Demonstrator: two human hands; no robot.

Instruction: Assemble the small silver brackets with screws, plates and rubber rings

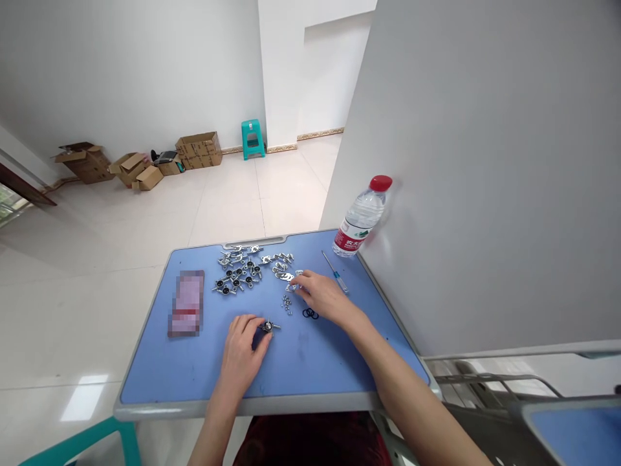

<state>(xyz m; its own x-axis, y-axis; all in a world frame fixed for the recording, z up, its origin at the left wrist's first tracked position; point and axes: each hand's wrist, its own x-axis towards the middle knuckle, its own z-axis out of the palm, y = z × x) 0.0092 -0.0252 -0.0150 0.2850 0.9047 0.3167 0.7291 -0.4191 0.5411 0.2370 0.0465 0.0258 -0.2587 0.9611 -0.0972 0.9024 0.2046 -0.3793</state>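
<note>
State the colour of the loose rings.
Black; the rings show best in the head view.

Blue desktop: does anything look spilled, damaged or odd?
Nothing looks plainly spilled or damaged. The flat pinkish-purple rectangle at the left stands out, pixelated beyond reading. The clear plastic red-capped bottle appears to lean, possibly from lens distortion. The tiny silver metal pieces lie loose but clustered.
</note>
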